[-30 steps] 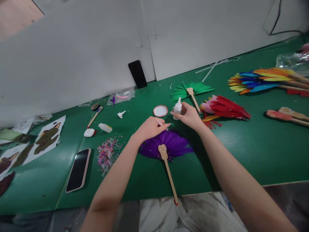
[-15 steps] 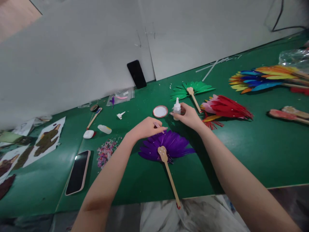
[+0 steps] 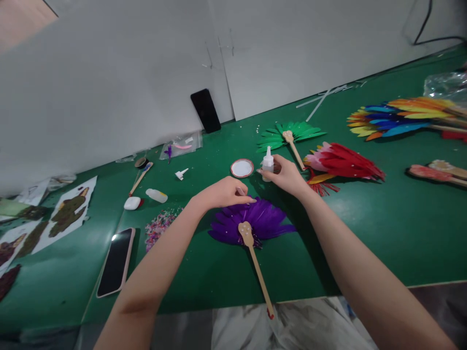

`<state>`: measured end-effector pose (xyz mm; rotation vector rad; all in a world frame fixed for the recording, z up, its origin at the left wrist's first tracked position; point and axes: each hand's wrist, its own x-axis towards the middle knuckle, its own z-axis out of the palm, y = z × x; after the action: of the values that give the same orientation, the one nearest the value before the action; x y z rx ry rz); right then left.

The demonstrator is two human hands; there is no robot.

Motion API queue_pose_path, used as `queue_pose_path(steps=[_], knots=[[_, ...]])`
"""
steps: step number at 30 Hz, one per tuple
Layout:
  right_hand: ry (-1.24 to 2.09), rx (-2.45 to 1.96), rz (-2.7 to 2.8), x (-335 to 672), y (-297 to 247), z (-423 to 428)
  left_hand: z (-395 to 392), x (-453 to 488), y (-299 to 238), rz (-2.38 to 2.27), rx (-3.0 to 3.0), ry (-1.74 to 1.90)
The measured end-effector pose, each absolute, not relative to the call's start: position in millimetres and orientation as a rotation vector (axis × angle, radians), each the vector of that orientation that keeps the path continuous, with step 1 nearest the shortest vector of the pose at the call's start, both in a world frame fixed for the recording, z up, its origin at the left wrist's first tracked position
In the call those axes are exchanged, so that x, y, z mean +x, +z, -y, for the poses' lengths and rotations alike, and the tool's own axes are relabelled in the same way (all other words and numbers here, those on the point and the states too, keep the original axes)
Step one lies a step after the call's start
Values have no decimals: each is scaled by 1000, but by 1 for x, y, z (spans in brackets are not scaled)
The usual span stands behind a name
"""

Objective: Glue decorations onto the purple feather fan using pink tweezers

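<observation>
My right hand [image 3: 288, 176] is closed round a small white nozzle bottle [image 3: 268, 165], which stands upright with its tip pointing up. Over the far edge of a purple feather fan [image 3: 268, 221], my left hand [image 3: 228, 193] is pinched, and whatever its fingertips hold is too small to make out. Small white dots show on the purple feathers and on the fan's wooden handle [image 3: 257, 262], which points toward me. Just beyond both hands lies a round white lid with a red rim [image 3: 242, 168]. A green feather fan [image 3: 302, 131] rests behind the bottle.
Right of my hands are a red feather fan [image 3: 346, 163] and multicoloured fans [image 3: 397, 119]. On the left lie a phone [image 3: 116, 262], a heap of coloured bits [image 3: 160, 228], a small bottle [image 3: 156, 195] and a white nozzle [image 3: 181, 174]. A black phone [image 3: 206, 111] leans against the wall.
The fingers of my left hand have shifted slightly right over the purple feathers and curled down a little. My right hand and the bottle are nearly unchanged.
</observation>
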<state>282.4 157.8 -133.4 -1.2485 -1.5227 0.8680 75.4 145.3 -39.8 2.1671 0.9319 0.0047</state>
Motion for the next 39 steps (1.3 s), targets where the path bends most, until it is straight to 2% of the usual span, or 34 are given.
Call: queue_pose_path(steps=[12, 39], knots=[[868, -1270, 1521, 283, -133, -158, -145, 79, -39, -946, 2221, -14], [835, -1265, 1550, 282, -127, -153, -115, 64, -21, -1317, 1768, 374]])
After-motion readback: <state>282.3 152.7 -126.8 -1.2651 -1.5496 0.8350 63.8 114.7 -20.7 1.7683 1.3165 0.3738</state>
